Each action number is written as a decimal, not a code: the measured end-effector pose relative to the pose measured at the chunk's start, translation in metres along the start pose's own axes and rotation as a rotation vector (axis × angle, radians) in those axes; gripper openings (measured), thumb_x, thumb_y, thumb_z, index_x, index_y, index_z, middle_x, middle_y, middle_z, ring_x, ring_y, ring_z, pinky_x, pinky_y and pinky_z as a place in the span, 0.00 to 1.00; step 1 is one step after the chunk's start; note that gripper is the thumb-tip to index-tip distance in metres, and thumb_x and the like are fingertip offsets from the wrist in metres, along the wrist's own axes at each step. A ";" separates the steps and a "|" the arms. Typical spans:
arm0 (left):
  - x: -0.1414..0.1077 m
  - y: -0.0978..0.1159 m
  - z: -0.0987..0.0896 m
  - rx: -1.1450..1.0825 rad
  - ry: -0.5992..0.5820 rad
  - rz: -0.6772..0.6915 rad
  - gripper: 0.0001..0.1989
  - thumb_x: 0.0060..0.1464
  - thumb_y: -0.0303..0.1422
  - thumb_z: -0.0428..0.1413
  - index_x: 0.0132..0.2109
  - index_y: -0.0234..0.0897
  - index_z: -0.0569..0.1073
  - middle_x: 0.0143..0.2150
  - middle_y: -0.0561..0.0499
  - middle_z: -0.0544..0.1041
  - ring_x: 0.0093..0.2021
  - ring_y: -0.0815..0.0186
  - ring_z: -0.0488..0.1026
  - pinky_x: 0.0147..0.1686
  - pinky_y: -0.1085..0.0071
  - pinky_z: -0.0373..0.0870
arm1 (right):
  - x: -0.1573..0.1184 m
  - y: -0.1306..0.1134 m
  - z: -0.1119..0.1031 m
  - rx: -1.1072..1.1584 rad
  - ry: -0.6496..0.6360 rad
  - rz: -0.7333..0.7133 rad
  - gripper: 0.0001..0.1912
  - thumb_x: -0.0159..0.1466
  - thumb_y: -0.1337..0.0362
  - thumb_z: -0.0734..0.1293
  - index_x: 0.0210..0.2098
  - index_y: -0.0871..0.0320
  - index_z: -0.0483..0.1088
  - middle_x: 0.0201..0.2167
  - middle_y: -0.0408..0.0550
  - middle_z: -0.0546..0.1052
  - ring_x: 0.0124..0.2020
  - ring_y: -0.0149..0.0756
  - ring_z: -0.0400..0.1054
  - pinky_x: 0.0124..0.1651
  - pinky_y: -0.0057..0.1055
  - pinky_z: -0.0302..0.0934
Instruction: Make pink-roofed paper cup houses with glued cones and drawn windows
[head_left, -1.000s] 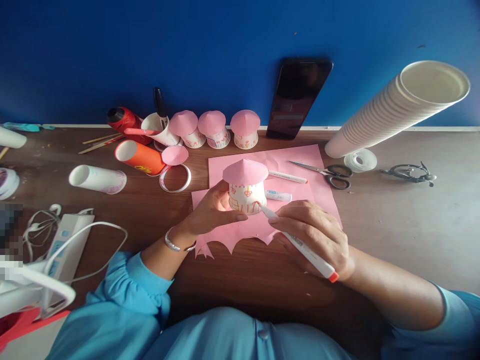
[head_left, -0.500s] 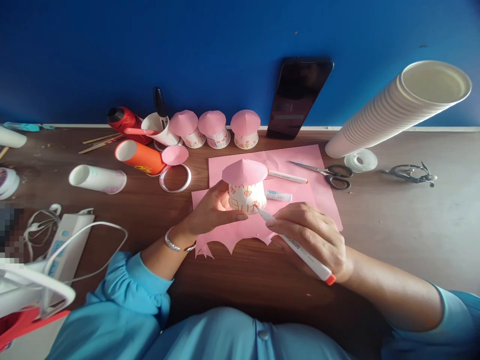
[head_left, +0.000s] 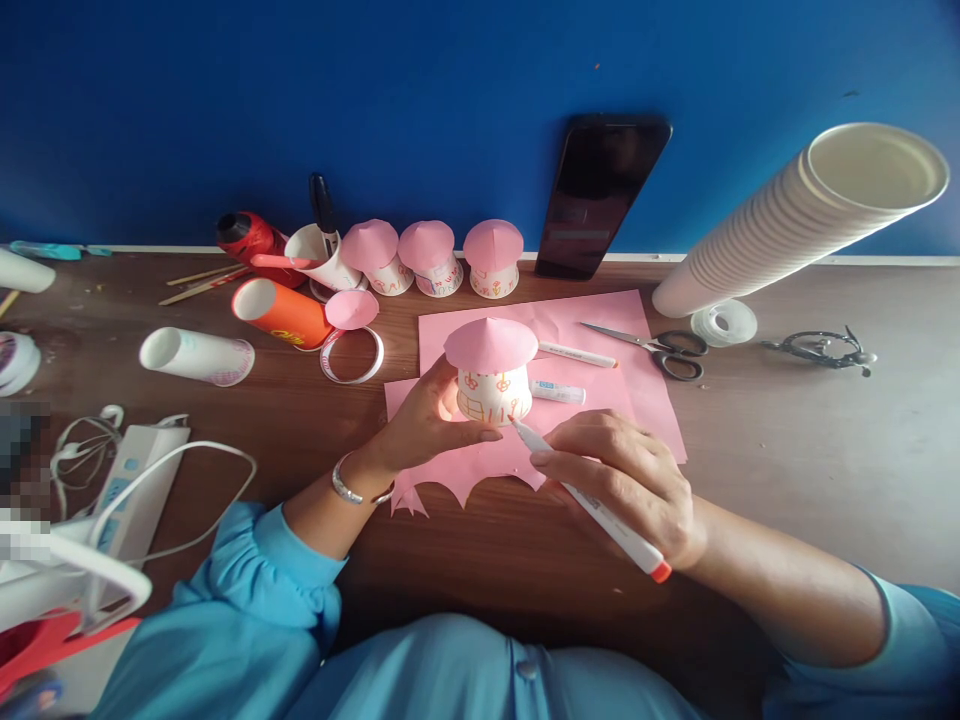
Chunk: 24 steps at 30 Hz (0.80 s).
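Note:
Near the middle, my left hand [head_left: 427,418] is closed round a small paper-cup house [head_left: 491,385] with a pink cone roof and red and yellow drawings. My right hand [head_left: 622,485] grips a white marker [head_left: 619,533] with an orange-red end; its tip is at the lower right edge of the cup, and I cannot tell if it touches. Beneath the house lie pink paper sheets [head_left: 649,400] with scalloped cut edges. A second white marker [head_left: 577,354] and a short white-and-blue tube [head_left: 559,391] rest on the paper.
Three finished-looking houses [head_left: 493,260] stand behind, beside an orange cup [head_left: 279,312] and white cup [head_left: 196,356]. Scissors [head_left: 679,343], tape [head_left: 724,322], a tall cup stack [head_left: 795,220] and a leaning phone [head_left: 604,195] are rightward. A power strip [head_left: 142,490] lies left.
The marker tip has moved slightly left and down, toward the cup's bottom edge, and my right hand has lowered a little. Both hands keep their hold.

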<state>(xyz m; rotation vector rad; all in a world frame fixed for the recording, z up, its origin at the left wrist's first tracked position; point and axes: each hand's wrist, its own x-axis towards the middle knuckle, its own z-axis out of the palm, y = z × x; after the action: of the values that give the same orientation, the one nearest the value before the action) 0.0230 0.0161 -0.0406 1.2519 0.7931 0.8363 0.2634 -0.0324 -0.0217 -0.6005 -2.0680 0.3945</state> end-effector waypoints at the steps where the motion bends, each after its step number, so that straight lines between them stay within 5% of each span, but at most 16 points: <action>1: 0.000 0.000 0.000 0.012 -0.004 -0.006 0.25 0.46 0.37 0.74 0.50 0.37 0.76 0.60 0.40 0.78 0.60 0.47 0.75 0.53 0.57 0.78 | 0.000 0.000 0.000 -0.002 -0.004 0.000 0.13 0.67 0.77 0.68 0.51 0.68 0.75 0.37 0.55 0.76 0.39 0.41 0.73 0.37 0.40 0.72; 24: -0.002 0.003 0.003 0.079 -0.008 -0.067 0.29 0.45 0.39 0.75 0.52 0.37 0.76 0.49 0.43 0.82 0.54 0.48 0.78 0.49 0.56 0.79 | -0.001 0.001 0.001 -0.025 -0.009 0.011 0.20 0.66 0.76 0.70 0.57 0.65 0.74 0.38 0.53 0.77 0.39 0.42 0.75 0.39 0.40 0.73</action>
<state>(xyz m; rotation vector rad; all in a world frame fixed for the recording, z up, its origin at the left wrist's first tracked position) 0.0240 0.0133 -0.0374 1.2907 0.8642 0.7518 0.2626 -0.0322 -0.0232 -0.6263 -2.0813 0.3793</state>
